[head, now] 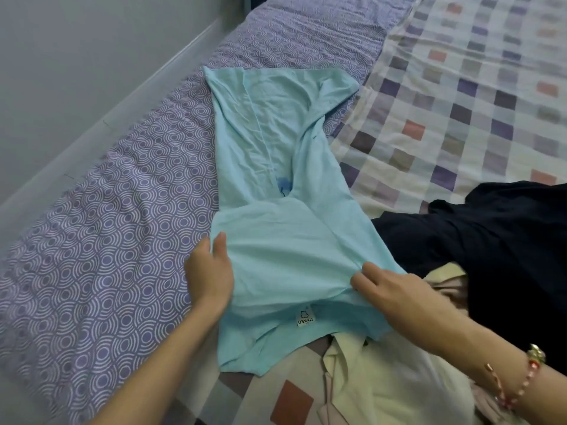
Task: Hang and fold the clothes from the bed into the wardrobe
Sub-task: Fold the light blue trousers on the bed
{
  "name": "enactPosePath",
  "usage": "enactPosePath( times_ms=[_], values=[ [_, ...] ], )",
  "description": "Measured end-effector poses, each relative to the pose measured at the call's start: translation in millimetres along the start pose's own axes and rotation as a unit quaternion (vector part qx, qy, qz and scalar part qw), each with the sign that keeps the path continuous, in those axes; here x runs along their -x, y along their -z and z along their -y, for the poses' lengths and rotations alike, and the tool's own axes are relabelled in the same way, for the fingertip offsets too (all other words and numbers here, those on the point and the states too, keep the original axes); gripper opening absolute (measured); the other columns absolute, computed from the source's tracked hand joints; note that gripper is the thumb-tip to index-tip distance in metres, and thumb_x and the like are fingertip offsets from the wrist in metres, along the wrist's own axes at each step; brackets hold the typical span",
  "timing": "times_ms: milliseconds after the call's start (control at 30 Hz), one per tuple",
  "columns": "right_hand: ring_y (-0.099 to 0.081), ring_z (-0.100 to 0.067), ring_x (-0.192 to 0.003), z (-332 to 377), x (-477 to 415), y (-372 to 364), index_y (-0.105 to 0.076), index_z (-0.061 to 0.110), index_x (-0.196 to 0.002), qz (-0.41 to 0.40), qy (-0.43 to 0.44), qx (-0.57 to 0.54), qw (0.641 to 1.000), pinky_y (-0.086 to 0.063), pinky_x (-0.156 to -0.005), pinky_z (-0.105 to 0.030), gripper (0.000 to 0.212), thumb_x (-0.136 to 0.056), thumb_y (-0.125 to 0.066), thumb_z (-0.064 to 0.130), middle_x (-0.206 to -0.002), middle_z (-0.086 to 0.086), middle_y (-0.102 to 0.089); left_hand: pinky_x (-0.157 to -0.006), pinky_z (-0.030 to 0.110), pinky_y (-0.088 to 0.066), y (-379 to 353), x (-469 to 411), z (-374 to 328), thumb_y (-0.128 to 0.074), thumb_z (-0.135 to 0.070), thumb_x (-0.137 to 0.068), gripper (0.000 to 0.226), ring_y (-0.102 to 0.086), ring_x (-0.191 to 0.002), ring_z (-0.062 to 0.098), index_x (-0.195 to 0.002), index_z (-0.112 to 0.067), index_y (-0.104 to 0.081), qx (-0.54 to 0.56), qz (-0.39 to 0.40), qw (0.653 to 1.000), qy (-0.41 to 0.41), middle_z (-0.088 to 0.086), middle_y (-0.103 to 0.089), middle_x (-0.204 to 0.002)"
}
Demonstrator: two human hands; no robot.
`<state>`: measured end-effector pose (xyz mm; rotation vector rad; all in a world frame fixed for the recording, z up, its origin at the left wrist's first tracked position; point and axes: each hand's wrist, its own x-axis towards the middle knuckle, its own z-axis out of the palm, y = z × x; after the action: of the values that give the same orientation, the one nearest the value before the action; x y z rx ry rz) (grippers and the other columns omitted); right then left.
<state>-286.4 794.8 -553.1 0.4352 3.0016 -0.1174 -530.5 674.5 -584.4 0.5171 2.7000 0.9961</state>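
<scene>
A light blue T-shirt [285, 234] lies lengthwise on the bed, its sides folded inward and its neck label toward me. My left hand [211, 268] holds the shirt's left edge, thumb on top and fingers under the cloth. My right hand [389, 286] pinches a fold of the shirt near its right shoulder. A dark navy garment [491, 246] lies crumpled to the right. A pale cream shirt [380, 381] lies under the blue shirt's near end.
The bed carries a purple sheet [107, 240] with circle patterns on the left and a checked blanket [460, 96] on the right. A grey wall with a white rail [101, 124] runs along the bed's left side. No wardrobe is in view.
</scene>
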Motion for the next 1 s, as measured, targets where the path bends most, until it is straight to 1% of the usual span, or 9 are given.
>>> enactPosePath(
  times_ms=[100, 200, 267, 367, 500, 633, 800, 933, 1000],
  values=[
    [-0.054, -0.017, -0.057, 18, -1, -8, -0.051, 0.017, -0.095, 0.110, -0.007, -0.029, 0.994, -0.036, -0.043, -0.028, 0.046, -0.058, -0.074, 0.006, -0.088, -0.001, -0.050, -0.076, 0.039, -0.039, -6, 5, 37, -0.043, -0.029, -0.098, 0.037, -0.056, -0.098, 0.041, -0.101, 0.004, -0.058, -0.068, 0.062, 0.994, 0.058, 0.028, -0.061, -0.103],
    [-0.058, -0.022, -0.093, 28, -6, -6, -0.046, 0.017, -0.117, 0.204, -0.057, -0.092, 0.973, -0.035, -0.065, -0.031, 0.029, -0.090, -0.053, 0.027, -0.113, -0.002, -0.046, -0.078, 0.041, -0.042, -17, 4, 56, -0.050, -0.028, -0.094, 0.028, -0.057, -0.097, 0.040, -0.100, -0.001, -0.052, -0.092, 0.126, 0.984, 0.083, 0.024, -0.061, -0.101],
    [-0.055, -0.017, -0.102, 27, -12, 4, -0.044, 0.024, -0.124, 0.265, -0.086, -0.164, 0.946, -0.037, -0.074, -0.027, 0.033, -0.094, -0.046, 0.039, -0.119, 0.005, -0.047, -0.078, 0.039, -0.039, -17, 2, 53, -0.056, -0.023, -0.091, 0.028, -0.054, -0.102, 0.038, -0.107, -0.002, -0.048, -0.117, 0.097, 0.985, 0.081, 0.022, -0.058, -0.108],
    [-0.055, -0.003, -0.082, 12, -29, 22, -0.055, 0.031, -0.113, 0.207, -0.151, -0.290, 0.922, -0.047, -0.077, -0.021, 0.024, -0.094, -0.048, 0.042, -0.098, 0.014, -0.058, -0.088, 0.043, -0.038, -18, -10, 40, -0.059, -0.010, -0.085, 0.031, -0.047, -0.109, 0.037, -0.114, -0.001, -0.050, -0.142, 0.036, 0.989, 0.011, 0.021, -0.050, -0.116],
    [-0.056, -0.002, -0.068, -37, -78, 27, -0.062, 0.025, -0.096, 0.085, -0.221, -0.357, 0.904, -0.046, -0.065, -0.017, 0.010, -0.092, -0.055, 0.031, -0.082, 0.015, -0.060, -0.097, 0.038, -0.032, -35, -48, -1, -0.054, -0.008, -0.088, 0.030, -0.045, -0.115, 0.035, -0.117, 0.000, -0.053, -0.092, 0.056, 0.992, -0.069, 0.021, -0.051, -0.120],
    [-0.058, -0.013, -0.064, -92, -143, 17, -0.063, 0.010, -0.098, 0.026, -0.353, -0.519, 0.778, -0.049, -0.060, -0.023, 0.014, -0.094, -0.053, 0.020, -0.081, -0.002, -0.066, -0.099, 0.038, -0.031, -67, -105, -64, -0.047, -0.018, -0.094, 0.032, -0.046, -0.119, 0.030, -0.124, -0.008, -0.053, -0.115, 0.056, 0.984, -0.126, 0.013, -0.054, -0.127],
    [-0.050, -0.017, -0.054, -143, -222, 3, -0.057, 0.007, -0.092, -0.053, -0.459, -0.702, 0.542, -0.044, -0.047, -0.022, 0.013, -0.095, -0.053, 0.019, -0.076, -0.010, -0.059, -0.106, 0.038, -0.029, -121, -173, -121, -0.038, -0.026, -0.099, 0.037, -0.041, -0.127, 0.025, -0.129, -0.009, -0.051, -0.092, 0.125, 0.969, -0.194, 0.009, -0.049, -0.136],
    [-0.036, -0.005, -0.034, -191, -282, -13, -0.045, 0.014, -0.077, -0.078, -0.441, -0.769, 0.456, -0.030, -0.033, -0.016, 0.027, -0.097, -0.048, 0.031, -0.055, 0.000, -0.042, -0.115, 0.044, -0.002, -152, -256, -125, -0.028, -0.036, -0.100, 0.052, -0.010, -0.144, 0.019, -0.147, -0.014, -0.024, -0.199, 0.080, 0.962, -0.171, 0.004, -0.016, -0.156],
    [-0.036, -0.004, -0.029, -212, -306, -14, -0.047, 0.013, -0.074, -0.112, -0.436, -0.774, 0.445, -0.031, -0.031, -0.016, 0.030, -0.096, -0.051, 0.034, -0.043, 0.003, -0.043, -0.115, 0.044, 0.005, -158, -293, -110, -0.022, -0.042, -0.100, 0.057, 0.000, -0.145, 0.016, -0.149, -0.016, -0.012, -0.252, 0.096, 0.946, -0.181, 0.002, -0.006, -0.158]
  ],
)
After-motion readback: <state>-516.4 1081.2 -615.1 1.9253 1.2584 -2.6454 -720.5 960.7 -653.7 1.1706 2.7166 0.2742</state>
